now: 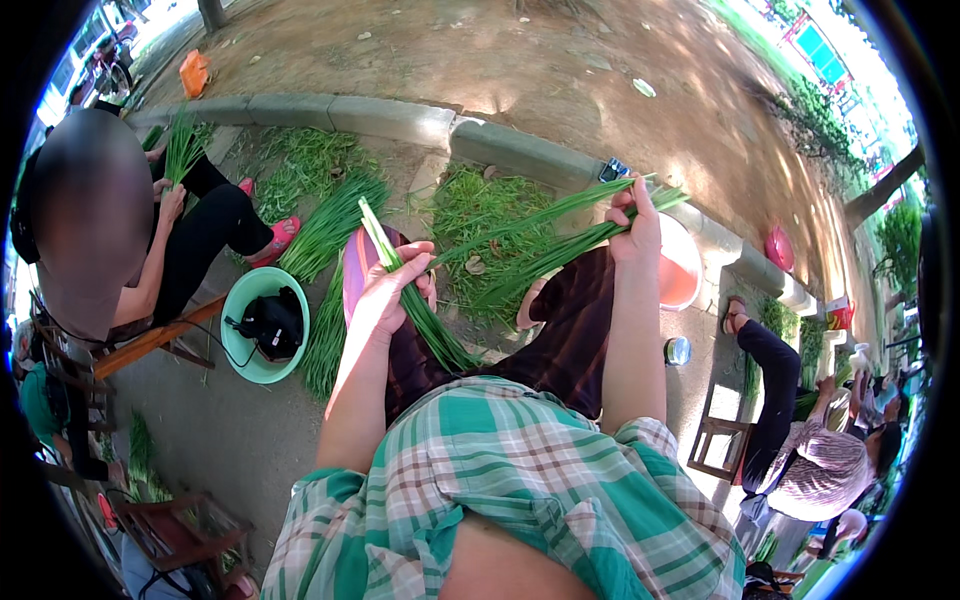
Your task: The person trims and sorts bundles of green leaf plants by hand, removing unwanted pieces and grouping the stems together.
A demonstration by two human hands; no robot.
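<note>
My left hand (pixel 391 291) is closed around a bundle of Chinese chives (pixel 430 324), the pale stem ends pointing up and away, the green leaves trailing over my lap. Raised over my right knee, my right hand (pixel 634 223) grips a looser bunch (pixel 536 268). Its stem ends stick out to the right, while the leaves hang down leftward in two strands. Between my legs and the curb lies a heap of loose green trimmings (pixel 487 217). To the left, long chives (pixel 337 217) are piled on the ground beside my left knee.
A mint-green bucket (pixel 229 322) with black items inside stands left. A pale pink bucket (pixel 682 262) is beyond my right knee, near a clear jar (pixel 677 350). The stone curb (pixel 517 150) crosses ahead. One seated person (pixel 202 202) holds chives at left; another (pixel 817 472) sits right.
</note>
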